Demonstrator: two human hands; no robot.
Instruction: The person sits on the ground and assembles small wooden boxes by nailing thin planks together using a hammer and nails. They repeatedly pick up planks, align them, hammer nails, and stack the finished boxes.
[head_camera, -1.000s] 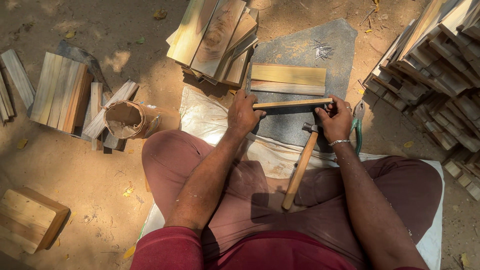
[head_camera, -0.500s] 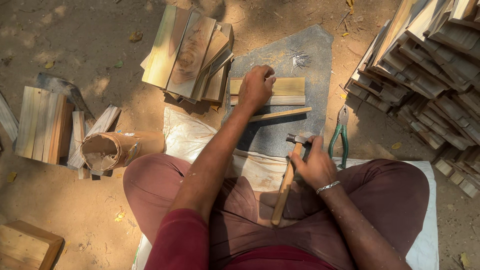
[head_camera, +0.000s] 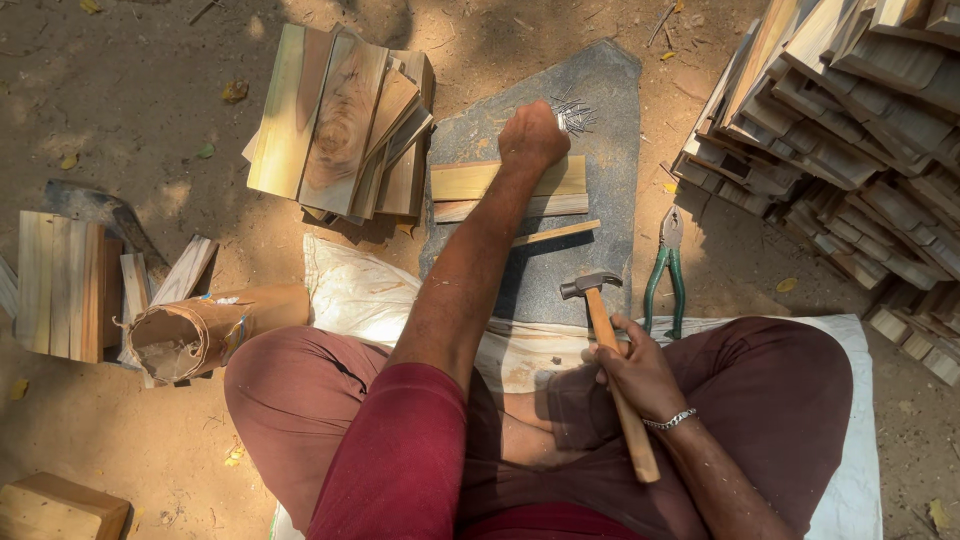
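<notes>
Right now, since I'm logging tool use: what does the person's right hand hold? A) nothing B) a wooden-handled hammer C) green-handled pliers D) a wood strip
B: the right hand grips the hammer by its wooden handle over the lap, while the pliers lie untouched on the ground beside the stone slab.

Bare slab (head_camera: 600, 262) between planks (head_camera: 510, 190) and hammer (head_camera: 610, 340)

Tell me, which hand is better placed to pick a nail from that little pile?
Probably the left hand: it is stretched out right beside the pile of nails on the stone slab. The right hand is back at the lap gripping the hammer.
</notes>
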